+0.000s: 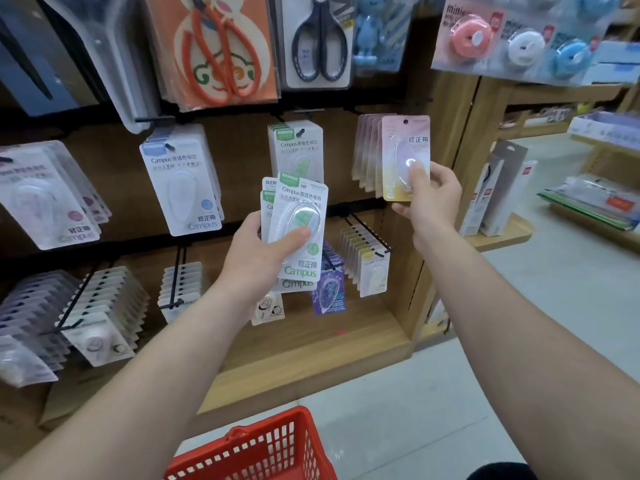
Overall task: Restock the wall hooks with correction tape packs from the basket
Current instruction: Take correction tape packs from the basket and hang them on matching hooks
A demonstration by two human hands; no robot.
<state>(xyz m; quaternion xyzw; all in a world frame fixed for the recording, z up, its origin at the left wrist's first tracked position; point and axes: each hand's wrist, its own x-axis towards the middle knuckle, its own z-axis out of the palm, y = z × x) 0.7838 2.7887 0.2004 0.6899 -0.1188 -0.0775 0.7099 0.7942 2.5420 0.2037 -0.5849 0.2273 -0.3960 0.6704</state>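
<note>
My left hand (263, 249) grips a small fan of green Campus correction tape packs (300, 216), thumb pressed on the front blister. My right hand (427, 199) pinches a pink-and-yellow correction tape pack (403, 147) by its lower part, holding it upright in front of a row of matching pink packs (367, 150) hanging on a wall hook. More green Campus packs (298, 143) hang on the hook just above my left hand. The red basket (256, 448) sits on the floor below, between my forearms.
The wooden display wall carries many hooks: blue Campus packs (183, 181), pale packs at far left (45, 195), lower rows of packs (367, 254), scissors (320, 39) above. A wooden post (450, 188) bounds the wall on the right, with shelves and boxed goods beyond.
</note>
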